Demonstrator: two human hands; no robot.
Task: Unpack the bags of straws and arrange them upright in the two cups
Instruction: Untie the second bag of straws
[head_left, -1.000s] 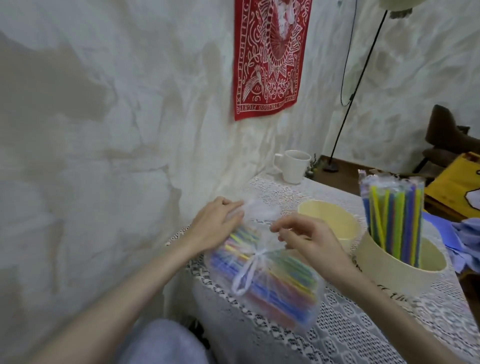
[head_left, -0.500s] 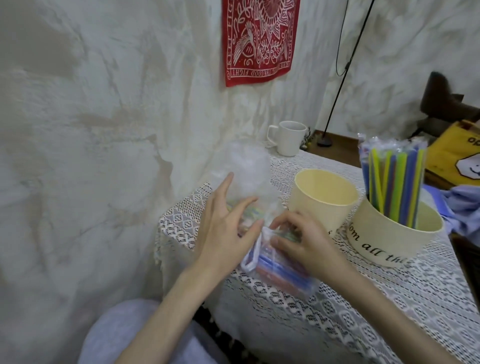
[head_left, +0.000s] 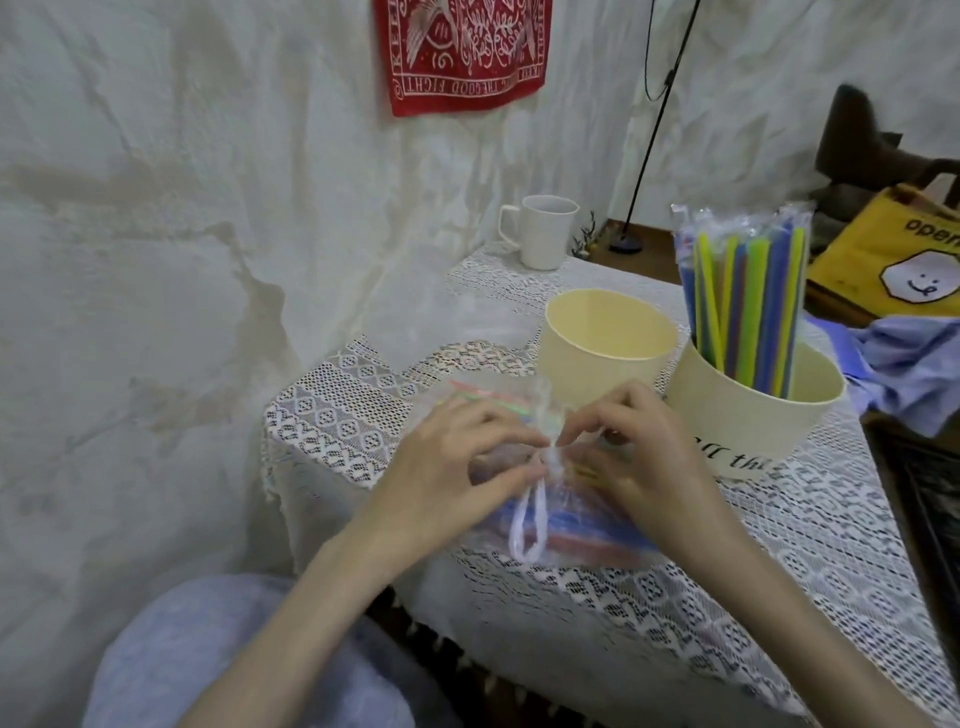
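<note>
Two cream cups stand on the lace-covered table (head_left: 857, 525): the lettered cup (head_left: 748, 415), its text partly hidden by the right hand (head_left: 644, 457), holds a sealed bag of straws (head_left: 743, 291) upright, and the plain cup (head_left: 605, 345) just beside it stands behind both hands. Lying flat near the table's front edge, the tied bag of straws (head_left: 582, 535) is largely covered by the hands, so its contents blur. The left hand (head_left: 457, 473) and right hand curl over it, fingertips pinching the white tie (head_left: 535, 512) at its knot. A white mug (head_left: 543, 236) stands at the far corner, well apart.
</note>
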